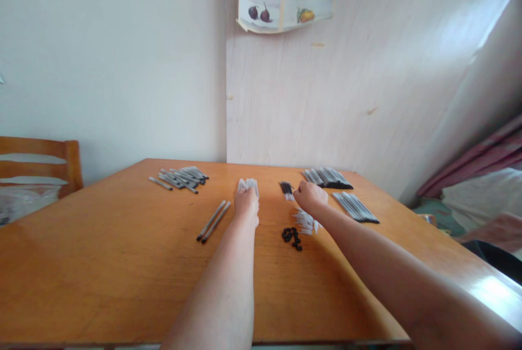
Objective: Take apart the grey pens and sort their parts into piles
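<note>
My left hand (246, 206) reaches to the near end of a row of clear pen barrels (249, 183) in the middle of the table. Its fingers look curled in at the barrels, and what they grip is hidden. My right hand (310, 197) is closed in a pinch just right of a small row of thin black sticks with whitish ends (286, 191). Anything in that pinch is too small to make out. Below the right hand lies a heap of small white plastic pieces (304, 222). Nearer to me are several small black plugs (292, 237).
Two black-ended pens (213, 222) lie left of my left forearm. A loose pile of pens (181, 178) sits at the far left. Two neat rows of pens (327, 177), the nearer row (356, 207) included, lie at the right. A wooden chair (72, 165) stands beyond the left edge.
</note>
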Tool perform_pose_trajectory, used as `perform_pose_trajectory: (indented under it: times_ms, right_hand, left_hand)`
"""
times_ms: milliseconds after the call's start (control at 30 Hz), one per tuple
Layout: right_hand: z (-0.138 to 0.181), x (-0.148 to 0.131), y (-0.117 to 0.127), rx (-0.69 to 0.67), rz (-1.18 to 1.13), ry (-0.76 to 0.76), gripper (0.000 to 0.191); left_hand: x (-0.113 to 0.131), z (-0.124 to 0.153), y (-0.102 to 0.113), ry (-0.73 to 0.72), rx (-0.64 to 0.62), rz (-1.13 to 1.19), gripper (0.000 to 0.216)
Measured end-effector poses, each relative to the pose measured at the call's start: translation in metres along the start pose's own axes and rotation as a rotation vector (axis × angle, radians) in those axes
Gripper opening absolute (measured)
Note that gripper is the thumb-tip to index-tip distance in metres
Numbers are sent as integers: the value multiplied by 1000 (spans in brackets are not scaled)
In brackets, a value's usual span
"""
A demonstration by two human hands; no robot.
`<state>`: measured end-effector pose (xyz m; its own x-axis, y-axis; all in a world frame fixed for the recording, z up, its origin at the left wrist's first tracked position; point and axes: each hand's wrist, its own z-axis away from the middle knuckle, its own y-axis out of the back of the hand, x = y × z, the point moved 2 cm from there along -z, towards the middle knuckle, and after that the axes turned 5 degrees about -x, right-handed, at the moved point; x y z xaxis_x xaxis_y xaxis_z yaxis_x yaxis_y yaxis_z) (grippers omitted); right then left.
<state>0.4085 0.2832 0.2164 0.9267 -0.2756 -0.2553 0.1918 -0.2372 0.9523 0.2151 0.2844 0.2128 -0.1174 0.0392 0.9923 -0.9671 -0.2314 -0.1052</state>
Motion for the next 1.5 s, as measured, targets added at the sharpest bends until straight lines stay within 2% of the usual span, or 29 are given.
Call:
perform_pose_trajectory:
  times_ms: [567,700,833,967,1100,1300,1367,1500]
  right_hand:
    - [-4,9,-7,-62,-31,60,34]
    - [-6,20,-2,-16,-104,65,33]
    - [-6,23,-1,45,-211,131,29]
    - [6,3,-8,36,-410,287,27]
    - [28,-30,-13,-135,-627,387,35]
    - [45,-59,-11,-262,-657,427,35]
    - [41,-61,-12,-257,-657,413,32]
    - [23,-59,-13,-168,-562,349,30]
  left_hand:
    - [-9,-14,-2,-20,-27,-22,8]
    - [-7,-12,-2,-15,-39,-18,8]
    - [-3,-7,-4,28,-97,25,7]
    - [-3,-5,-6,74,-145,76,15]
    - [-4,-6,-7,63,-163,82,23]
    - [-1,-3,-6,58,-179,94,14]
    - [1,-2,-5,27,-141,109,10]
    - [11,-2,3,-115,69,153,5]
